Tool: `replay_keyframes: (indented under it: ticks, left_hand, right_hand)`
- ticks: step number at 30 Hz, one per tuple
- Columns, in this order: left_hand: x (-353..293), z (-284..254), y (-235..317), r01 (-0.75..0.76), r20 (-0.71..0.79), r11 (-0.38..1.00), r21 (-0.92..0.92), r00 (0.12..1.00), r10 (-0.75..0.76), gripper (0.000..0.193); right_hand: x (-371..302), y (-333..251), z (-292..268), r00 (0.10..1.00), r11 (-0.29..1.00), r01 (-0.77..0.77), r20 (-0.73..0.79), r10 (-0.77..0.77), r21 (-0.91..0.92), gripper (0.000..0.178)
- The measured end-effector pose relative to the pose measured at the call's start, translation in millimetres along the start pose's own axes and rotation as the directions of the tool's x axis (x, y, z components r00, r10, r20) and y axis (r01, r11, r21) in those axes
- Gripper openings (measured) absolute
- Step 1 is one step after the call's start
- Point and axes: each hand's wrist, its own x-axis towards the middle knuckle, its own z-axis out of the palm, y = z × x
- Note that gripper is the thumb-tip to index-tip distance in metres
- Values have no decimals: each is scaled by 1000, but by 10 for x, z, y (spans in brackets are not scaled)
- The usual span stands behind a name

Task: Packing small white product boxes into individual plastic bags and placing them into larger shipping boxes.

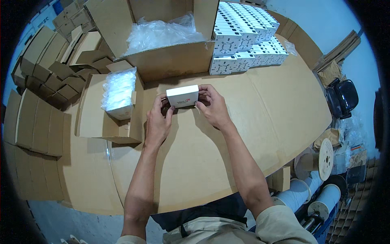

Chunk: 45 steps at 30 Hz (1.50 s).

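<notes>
Small white box (182, 96) is held by its ends between left hand (158, 122) and right hand (215, 109), long axis running left-right, neither hand nearer, over cardboard-covered table (268, 122), right of open carton (91, 114).

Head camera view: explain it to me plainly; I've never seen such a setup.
No machine here; a person works bare-handed. The single picture comes from a wide fisheye camera worn on the person's head, looking down, so straight edges bend near the rim. The left hand and right hand hold a small white rectangular box by its ends. Beneath is a flat brown cardboard surface. On it stand a large open brown cardboard carton with crumpled clear plastic, a smaller open brown cardboard box with items in clear plastic wrap, and stacked white boxes with dark markings.
</notes>
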Motion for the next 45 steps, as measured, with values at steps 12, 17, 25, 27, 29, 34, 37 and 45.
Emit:
replay_keyframes:
  ticks: [12, 17, 25, 27, 29, 34, 37, 45]
  left_hand:
    - [7, 8, 100, -107, -125, 994, -23, 987, 103, 51]
    - [-64, -84, 275, -262, -270, 959, 111, 921, 283, 46]
    - [664, -91, 851, -334, -438, 940, 63, 838, 327, 20]
    - [1008, -168, 968, -280, -492, 960, 23, 832, 255, 17]
    - [1367, -209, 1051, -202, -495, 979, -17, 853, 168, 17]
    - [2299, -411, 879, -36, -278, 969, 244, 955, 106, 21]
    - [2832, -485, 715, -31, -150, 926, 377, 984, 93, 22]
    - [3357, -95, 840, 32, 364, 771, 636, 869, -336, 37]
  right_hand:
    - [34, 113, -54, 999, 988, 44, -1, -45, 146, 45]
    - [65, 292, -21, 977, 972, 116, -198, -75, 203, 44]
    - [70, 295, 30, 961, 995, 79, -259, -92, -60, 28]
    - [91, 307, 41, 961, 995, 40, -270, -65, -96, 27]
    - [93, 357, 23, 953, 994, 73, -287, -92, -76, 26]
    - [68, 314, 57, 935, 997, 73, -346, -78, -27, 21]
    - [70, 275, 73, 936, 997, 74, -342, -82, -37, 22]
    - [60, 211, 37, 939, 998, 15, -342, -33, -53, 23]
